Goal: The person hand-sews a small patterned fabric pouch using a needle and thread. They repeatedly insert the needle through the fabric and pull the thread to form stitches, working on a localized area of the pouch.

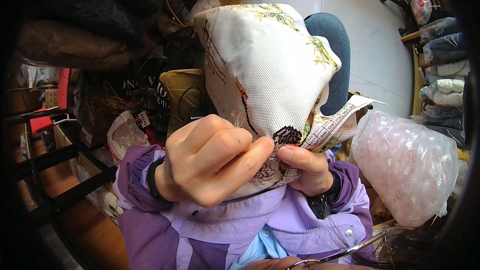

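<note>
A white cross-stitch cloth [258, 67] with green leaf sprays and dark stitched lines spreads over my lap. My right hand [309, 167] grips its near edge, thumb on top beside a black and dark purple stitched patch [287, 135]. My left hand [213, 157] is curled closed, back up, its index fingertip touching the cloth at that patch. Whatever its fingers may pinch is hidden; a needle cannot be made out. Fine pale strands [237, 119] show above the left knuckles. A strip with a printed grid [333, 125] folds out beyond my right hand.
A tangle of coloured threads [116, 95] lies left, near a crumpled plastic bag [125, 135] and a yellow-brown fabric item [183, 82]. Black metal bars [48, 157] stand far left. A bulky clear bag [407, 168] sits right, below shelves of bagged items [444, 67].
</note>
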{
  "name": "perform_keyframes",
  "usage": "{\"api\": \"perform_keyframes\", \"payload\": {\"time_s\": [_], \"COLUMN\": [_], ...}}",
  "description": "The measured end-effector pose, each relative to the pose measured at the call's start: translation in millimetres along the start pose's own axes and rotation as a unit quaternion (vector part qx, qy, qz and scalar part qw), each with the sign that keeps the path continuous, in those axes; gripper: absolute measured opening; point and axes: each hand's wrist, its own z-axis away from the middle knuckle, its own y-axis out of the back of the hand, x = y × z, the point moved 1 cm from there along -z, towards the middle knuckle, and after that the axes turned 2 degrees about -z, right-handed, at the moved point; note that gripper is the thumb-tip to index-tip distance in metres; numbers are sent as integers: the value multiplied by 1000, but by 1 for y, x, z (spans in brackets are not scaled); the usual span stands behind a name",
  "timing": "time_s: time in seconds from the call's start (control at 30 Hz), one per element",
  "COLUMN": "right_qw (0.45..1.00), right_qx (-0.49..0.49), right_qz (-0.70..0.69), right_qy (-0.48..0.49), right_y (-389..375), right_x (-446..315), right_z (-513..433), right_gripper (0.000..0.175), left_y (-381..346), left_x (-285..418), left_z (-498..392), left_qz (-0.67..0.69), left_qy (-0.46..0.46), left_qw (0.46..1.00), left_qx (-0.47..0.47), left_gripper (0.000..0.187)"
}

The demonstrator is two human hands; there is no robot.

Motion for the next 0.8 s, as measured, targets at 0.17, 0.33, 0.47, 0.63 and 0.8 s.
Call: {"api": "perform_keyframes", "payload": {"time_s": [0.17, 0.33, 0.47, 0.63, 0.8], "right_qw": [1000, 1000, 999, 999, 999], "right_qx": [4, -5, 4, 23, 17], "right_qz": [-7, -15, 19, 40, 45], "right_qy": [-12, -18, 25, 21, 26], "right_y": [0, 0, -4, -10, -11], "right_x": [0, 0, 1, 0, -1], "right_z": [0, 0, -2, -4, -5], "right_gripper": [38, 38, 38, 39, 43], "left_y": [-2, -2, -3, -9, -18], "left_x": [-1, 4, 0, -15, -22], "left_z": [2, 2, -1, -3, -4], "left_qz": [6, 0, 19, 76, 109], "left_qy": [-4, 7, 8, 46, 50], "left_qw": [1000, 1000, 1000, 996, 993], "left_qx": [-2, -22, -18, 18, -8], "left_gripper": [32, 52, 53, 34, 27]}}
